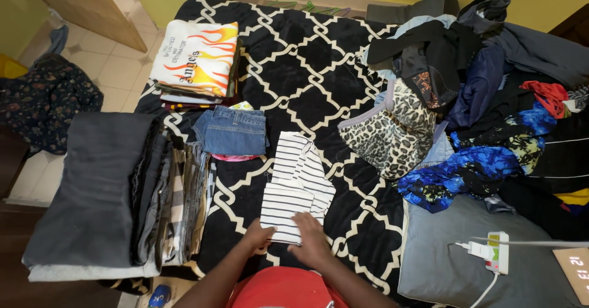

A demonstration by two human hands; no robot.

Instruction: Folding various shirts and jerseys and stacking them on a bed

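Note:
A white garment with thin black stripes (296, 182) lies partly folded on the black blanket with a white lattice pattern (307, 62). My left hand (257, 234) rests on the garment's near left corner. My right hand (311, 237) presses flat on its near edge, fingers spread over the fabric. Both forearms reach in from the bottom, above a red piece of clothing (282, 289) on my body.
Folded stacks sit to the left: grey and plaid fabrics (116, 191), small denim shorts (233, 130), a flame-print shirt (195, 59). A heap of unfolded clothes (478, 99) with a leopard-print piece (392, 133) fills the right. A white power strip (494, 253) lies on a grey pillow (454, 265).

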